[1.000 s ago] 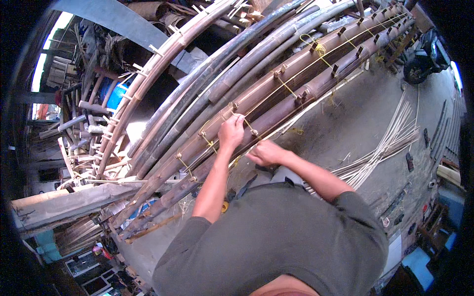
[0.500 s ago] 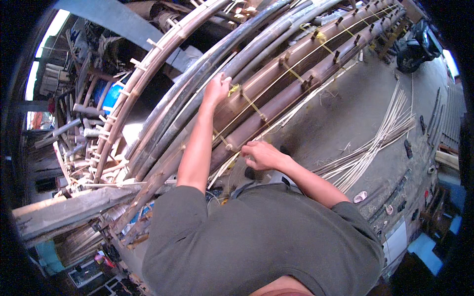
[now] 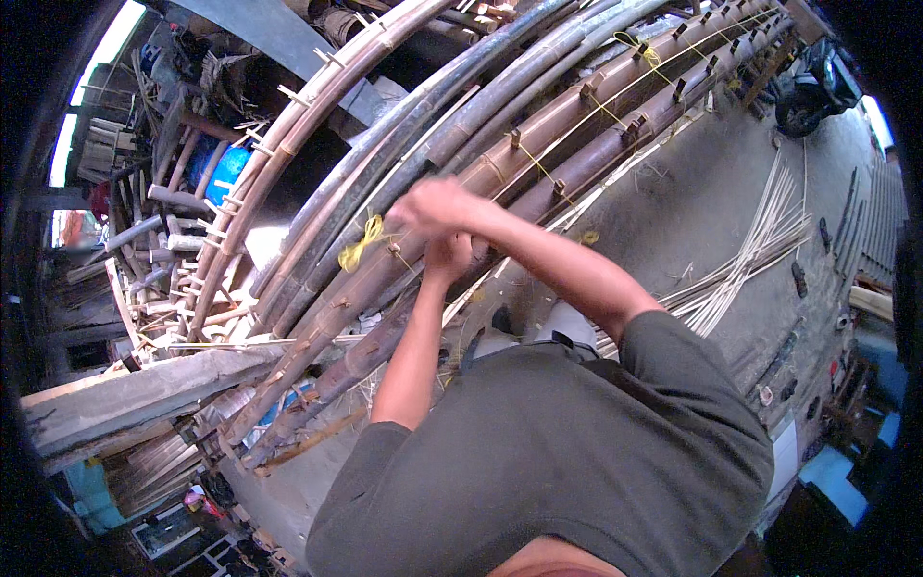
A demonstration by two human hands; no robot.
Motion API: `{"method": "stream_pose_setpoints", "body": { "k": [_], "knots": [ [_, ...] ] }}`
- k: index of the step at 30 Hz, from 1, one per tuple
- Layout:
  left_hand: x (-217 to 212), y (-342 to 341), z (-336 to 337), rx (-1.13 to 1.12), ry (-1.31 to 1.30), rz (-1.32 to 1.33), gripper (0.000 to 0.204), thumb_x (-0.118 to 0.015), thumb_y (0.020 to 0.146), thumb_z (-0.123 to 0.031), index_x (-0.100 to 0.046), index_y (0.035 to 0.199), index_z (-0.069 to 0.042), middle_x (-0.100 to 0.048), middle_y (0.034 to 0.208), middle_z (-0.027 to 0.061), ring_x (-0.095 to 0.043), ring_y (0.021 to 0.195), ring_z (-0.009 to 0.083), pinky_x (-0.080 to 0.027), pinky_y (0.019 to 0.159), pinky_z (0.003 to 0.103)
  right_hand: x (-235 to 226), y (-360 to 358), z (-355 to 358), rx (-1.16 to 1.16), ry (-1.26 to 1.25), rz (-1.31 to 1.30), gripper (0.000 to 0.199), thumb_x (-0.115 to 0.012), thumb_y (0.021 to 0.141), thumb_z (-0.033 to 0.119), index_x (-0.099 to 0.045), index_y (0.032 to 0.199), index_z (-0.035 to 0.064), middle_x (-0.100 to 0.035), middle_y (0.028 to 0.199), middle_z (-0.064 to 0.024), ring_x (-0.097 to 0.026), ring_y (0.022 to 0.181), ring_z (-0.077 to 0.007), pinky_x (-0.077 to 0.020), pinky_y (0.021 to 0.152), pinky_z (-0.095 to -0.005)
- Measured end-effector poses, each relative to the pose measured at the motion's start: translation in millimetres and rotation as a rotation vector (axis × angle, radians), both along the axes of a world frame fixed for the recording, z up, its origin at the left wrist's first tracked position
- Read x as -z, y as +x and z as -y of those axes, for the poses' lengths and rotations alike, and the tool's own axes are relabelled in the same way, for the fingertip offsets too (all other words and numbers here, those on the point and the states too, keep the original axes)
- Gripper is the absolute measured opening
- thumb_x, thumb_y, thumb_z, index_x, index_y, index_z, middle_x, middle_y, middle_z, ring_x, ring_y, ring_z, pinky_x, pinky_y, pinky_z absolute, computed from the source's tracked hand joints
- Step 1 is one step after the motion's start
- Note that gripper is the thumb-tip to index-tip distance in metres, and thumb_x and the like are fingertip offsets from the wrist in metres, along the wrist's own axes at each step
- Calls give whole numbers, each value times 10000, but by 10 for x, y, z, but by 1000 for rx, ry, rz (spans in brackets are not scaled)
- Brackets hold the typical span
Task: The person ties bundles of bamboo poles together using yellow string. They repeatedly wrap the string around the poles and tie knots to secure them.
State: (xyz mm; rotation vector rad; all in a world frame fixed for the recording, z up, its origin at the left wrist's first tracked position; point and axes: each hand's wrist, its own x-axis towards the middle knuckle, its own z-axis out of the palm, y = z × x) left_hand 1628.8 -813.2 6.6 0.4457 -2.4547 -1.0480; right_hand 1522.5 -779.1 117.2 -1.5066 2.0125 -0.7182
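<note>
A loose skein of bright yellow cord, looped and thin-stranded, shows along the far edge of the brown far bamboo pole, just left of the hands. That pole is smooth and jointed, running beside a darker near bamboo pole; short dark pegs stud both, with taut yellow strands crossing between them. The right hand, motion-blurred, crosses over the far pole; its grip cannot be told. The left hand has curled fingers, partly hidden beneath it; what they hold is unclear.
</note>
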Motion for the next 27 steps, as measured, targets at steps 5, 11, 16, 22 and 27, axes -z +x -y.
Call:
{"method": "stream_pose_setpoints", "body": {
  "k": [5,11,16,22,27],
  "knots": [
    [-315,-1,-10,-79,158,389,361,-458,968,-351,-646,1077,-63,-648,1019,233,-594,1005,429,-464,841,474,470,-520,134,5,-127,640,510,-484,952,494,-673,825,38,-657,780,-62,-606,728,-160,-483,719,-330],
    [-394,-31,-170,-195,70,355,313,-481,964,-302,-649,969,-38,-673,852,180,-658,860,364,-498,762,416,99,149,-1371,-452,-5,448,477,-489,969,361,-532,662,0,-487,566,-196,-526,534,-219,-447,576,-416],
    [-759,-345,-3,-81,517,79,273,-467,1004,-196,-647,952,2,-665,744,55,-579,660,87,-452,606,245,1129,473,-1372,-87,-93,296,319,-513,897,276,-658,772,21,-640,737,-230,-631,746,-426,-519,684,-489],
    [-67,-843,1010,-215,-78,160,360,-481,968,-311,-656,999,2,-674,793,155,-648,726,281,-497,688,405,1434,516,-1451,-146,132,-329,172,-592,730,217,-659,686,65,-659,696,-166,-661,686,-319,-519,721,-450],
    [-252,-699,1089,-176,-123,323,372,-468,938,-329,-642,1042,-16,-646,983,252,-614,928,438,-475,810,504,975,1004,-1328,-21,-7,-302,216,-601,799,204,-660,924,38,-661,927,-177,-661,907,-290,-520,790,-444]
  ]
}}
